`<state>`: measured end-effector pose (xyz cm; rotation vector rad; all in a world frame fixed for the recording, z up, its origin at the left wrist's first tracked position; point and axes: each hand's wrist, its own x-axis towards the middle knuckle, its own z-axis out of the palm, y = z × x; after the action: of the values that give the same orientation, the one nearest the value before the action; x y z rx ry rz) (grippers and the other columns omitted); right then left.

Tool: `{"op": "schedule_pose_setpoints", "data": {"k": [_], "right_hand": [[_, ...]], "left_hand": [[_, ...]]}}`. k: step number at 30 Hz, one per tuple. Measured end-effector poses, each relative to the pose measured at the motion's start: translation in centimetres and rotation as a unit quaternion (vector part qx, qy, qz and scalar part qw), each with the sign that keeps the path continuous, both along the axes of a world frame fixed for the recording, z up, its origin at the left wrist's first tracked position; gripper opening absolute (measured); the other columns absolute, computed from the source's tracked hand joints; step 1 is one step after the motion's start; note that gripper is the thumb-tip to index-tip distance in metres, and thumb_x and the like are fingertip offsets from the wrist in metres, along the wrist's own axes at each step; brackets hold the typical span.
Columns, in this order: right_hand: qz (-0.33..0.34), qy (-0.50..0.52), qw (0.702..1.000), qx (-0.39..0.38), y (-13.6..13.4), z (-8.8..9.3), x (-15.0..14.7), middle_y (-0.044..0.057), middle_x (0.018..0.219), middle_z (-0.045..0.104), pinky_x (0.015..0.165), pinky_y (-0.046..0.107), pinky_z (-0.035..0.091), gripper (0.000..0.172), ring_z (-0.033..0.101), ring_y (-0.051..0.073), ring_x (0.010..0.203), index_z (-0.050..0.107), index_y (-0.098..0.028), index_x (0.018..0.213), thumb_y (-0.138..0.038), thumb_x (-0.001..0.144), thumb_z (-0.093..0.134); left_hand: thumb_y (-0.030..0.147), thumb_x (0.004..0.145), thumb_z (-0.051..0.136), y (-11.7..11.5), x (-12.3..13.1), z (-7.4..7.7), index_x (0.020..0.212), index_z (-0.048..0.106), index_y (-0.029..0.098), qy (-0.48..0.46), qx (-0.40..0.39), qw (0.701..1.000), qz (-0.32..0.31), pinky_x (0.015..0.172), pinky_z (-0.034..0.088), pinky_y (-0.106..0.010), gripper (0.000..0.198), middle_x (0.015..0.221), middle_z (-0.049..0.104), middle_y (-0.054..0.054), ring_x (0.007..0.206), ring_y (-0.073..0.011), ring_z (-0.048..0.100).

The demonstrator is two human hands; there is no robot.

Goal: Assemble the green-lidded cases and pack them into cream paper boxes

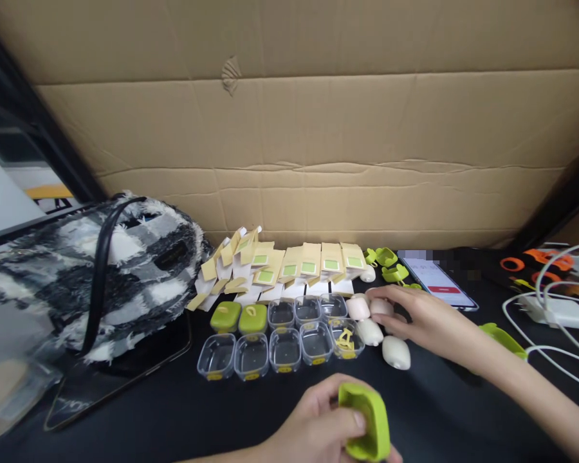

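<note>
My left hand [318, 421] is closed round a lime-green plastic piece [367, 421] near the bottom edge. Stretched out over the black table, my right hand [417, 318] has its fingertips pinched on a pale pink rounded piece [380, 307]. More pink and white rounded pieces [396, 352] lie beside it. To their left stand two rows of small clear plastic boxes [284, 350]; one holds a yellow part [346, 339]. Two boxes carry green lids [239, 317].
A row of folded cards with green squares [289, 263] leans against the cardboard wall [289, 128]. A black-and-white fuzzy bag [101, 270] is at left. Right of my hand lie a phone [437, 281], loose green pieces [390, 265], white cables and a charger [560, 312].
</note>
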<state>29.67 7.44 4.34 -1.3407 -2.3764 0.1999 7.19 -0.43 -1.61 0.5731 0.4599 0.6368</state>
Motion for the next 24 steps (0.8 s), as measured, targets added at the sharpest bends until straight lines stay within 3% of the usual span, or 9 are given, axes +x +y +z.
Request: {"op": "schedule_pose_setpoints", "data": {"k": [4,7,10,13,17,20,24], "right_hand": [[-0.016,0.028,0.999,0.000,-0.3,1.0,0.3,0.009,0.110,0.068,0.084,0.043,0.052,0.028,0.066,0.026,0.096,0.061,-0.023,0.110,-0.040,0.094,0.044],[-0.029,0.123,0.992,-0.025,-0.9,1.6,0.2,0.009,0.104,0.066,0.082,0.039,0.053,0.028,0.066,0.024,0.093,0.063,-0.024,0.102,-0.046,0.092,0.048],[-0.010,0.281,0.952,-0.122,-1.8,2.1,-0.3,0.006,0.094,0.067,0.067,0.031,0.056,0.026,0.066,0.020,0.080,0.061,-0.024,0.098,-0.048,0.086,0.058],[0.034,0.365,0.913,-0.178,-3.2,2.3,-1.3,0.002,0.083,0.066,0.057,0.025,0.055,0.026,0.065,0.016,0.069,0.061,-0.026,0.096,-0.048,0.084,0.062],[0.134,0.325,0.926,-0.137,-5.0,1.8,-2.6,0.001,0.091,0.067,0.070,0.028,0.056,0.028,0.066,0.018,0.081,0.064,-0.033,0.102,-0.046,0.078,0.071],[0.204,0.296,0.929,-0.090,-5.8,1.1,-3.5,-0.001,0.095,0.067,0.077,0.027,0.055,0.037,0.065,0.018,0.084,0.062,-0.037,0.103,-0.043,0.070,0.079],[0.194,0.308,0.931,-0.036,-6.4,0.2,-4.3,0.000,0.093,0.066,0.077,0.027,0.055,0.039,0.065,0.019,0.084,0.058,-0.036,0.105,-0.044,0.071,0.077]], "left_hand": [[0.022,0.072,0.073,0.2,-0.3,1.2,0.121,0.050,0.014,-0.042,-0.024,0.999,-0.018,0.071,0.048,-0.029,0.055,0.096,0.072,-0.013,0.072,-0.0150,0.069],[0.025,0.077,0.073,0.4,-0.3,1.3,0.116,0.054,0.013,-0.058,-0.010,0.998,-0.009,0.071,0.050,-0.030,0.045,0.099,0.071,-0.012,0.073,-0.0149,0.070],[0.032,0.079,0.072,0.3,-0.3,1.1,0.107,0.054,0.015,-0.065,-0.024,0.998,-0.010,0.068,0.049,-0.028,0.037,0.095,0.072,-0.010,0.070,-0.0145,0.070],[0.042,0.083,0.066,0.3,-0.5,1.2,0.109,0.050,0.018,-0.039,-0.043,0.998,-0.031,0.067,0.047,-0.027,0.039,0.092,0.075,-0.011,0.070,-0.0157,0.071],[0.047,0.081,0.066,0.3,-0.7,1.0,0.116,0.048,0.020,-0.002,-0.031,0.998,-0.059,0.072,0.046,-0.028,0.048,0.097,0.075,-0.014,0.076,-0.0183,0.071],[0.052,0.074,0.072,0.4,-0.4,0.5,0.110,0.054,0.020,0.006,-0.027,0.999,-0.047,0.063,0.043,-0.022,0.051,0.081,0.075,-0.007,0.065,-0.0142,0.069],[0.065,0.071,0.065,0.4,-0.1,0.0,0.085,0.065,0.011,-0.008,-0.094,0.995,-0.043,0.053,0.037,-0.017,0.055,0.059,0.064,-0.001,0.050,-0.0073,0.057]]}}
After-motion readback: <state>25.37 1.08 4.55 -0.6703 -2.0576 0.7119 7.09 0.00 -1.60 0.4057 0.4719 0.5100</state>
